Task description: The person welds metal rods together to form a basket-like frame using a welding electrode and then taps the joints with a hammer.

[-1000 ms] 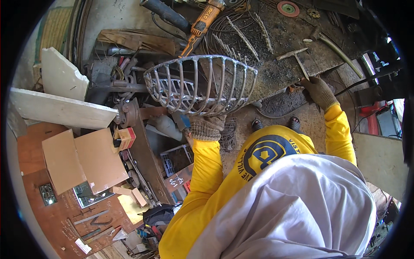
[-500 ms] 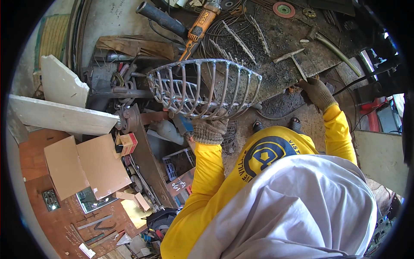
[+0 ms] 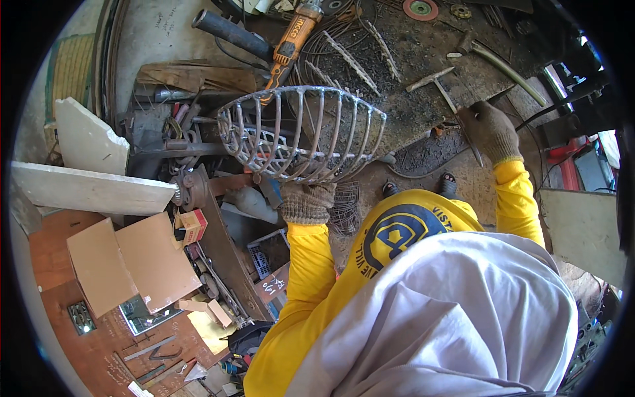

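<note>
A curved metal basket frame (image 3: 338, 132) of welded rods stands at the near edge of the cluttered worktop. My gloved left hand (image 3: 308, 202) is closed on its lower side, and the rods and glove hide most of the fingertips. To the right, my gloved right hand (image 3: 491, 132) is wrapped around the handle of a chipping hammer (image 3: 430, 80). The hammer's pointed head lies over the worktop, while the handle's end sticks out below the hand. An orange angle grinder (image 3: 291, 45) rests behind the basket frame.
Rough metal rods (image 3: 350, 61), a second hammer (image 3: 506, 69) and a grinding disc (image 3: 421, 8) lie on the dark worktop (image 3: 410, 109). At left are a bench vise (image 3: 192, 188), pale boards (image 3: 92, 185) and cardboard (image 3: 155, 261). A black cable (image 3: 555, 112) runs at right.
My right hand has closed around the chipping hammer's handle, whose end now shows below the hand. The whole scene has shifted slightly left; my left hand stays on the basket frame.
</note>
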A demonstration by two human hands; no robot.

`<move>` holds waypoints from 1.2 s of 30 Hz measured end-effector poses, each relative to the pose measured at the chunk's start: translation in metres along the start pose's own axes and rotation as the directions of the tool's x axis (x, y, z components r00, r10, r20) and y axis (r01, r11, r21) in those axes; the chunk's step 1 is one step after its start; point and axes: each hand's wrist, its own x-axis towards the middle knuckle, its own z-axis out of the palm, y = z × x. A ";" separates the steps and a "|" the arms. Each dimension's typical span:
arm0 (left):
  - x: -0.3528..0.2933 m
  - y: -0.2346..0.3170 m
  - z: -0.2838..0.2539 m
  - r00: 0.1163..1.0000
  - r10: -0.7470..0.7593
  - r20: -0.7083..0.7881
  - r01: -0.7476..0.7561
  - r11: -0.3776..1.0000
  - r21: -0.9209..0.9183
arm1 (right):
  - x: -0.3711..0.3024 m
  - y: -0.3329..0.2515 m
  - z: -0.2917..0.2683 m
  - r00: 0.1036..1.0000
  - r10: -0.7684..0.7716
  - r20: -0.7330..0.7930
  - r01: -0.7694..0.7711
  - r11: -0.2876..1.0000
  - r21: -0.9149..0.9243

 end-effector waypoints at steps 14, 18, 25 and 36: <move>0.007 -0.016 0.053 0.917 0.206 -0.341 -0.119 0.958 0.260 | 0.007 0.032 0.003 0.764 -0.015 -0.646 0.339 0.860 0.381; -0.001 0.019 -0.011 0.942 0.105 -0.320 -0.070 0.991 0.118 | 0.013 0.068 -0.016 0.474 0.294 -0.830 0.398 0.769 0.500; 0.033 -0.029 0.016 0.621 0.389 -0.681 -0.091 0.898 0.430 | 0.064 0.206 -0.058 0.173 0.649 -0.741 -0.104 0.760 0.642; 0.016 -0.050 0.057 0.993 0.084 -0.087 -0.082 0.996 0.033 | 0.091 0.240 -0.131 0.473 0.392 -0.789 -0.270 0.917 0.294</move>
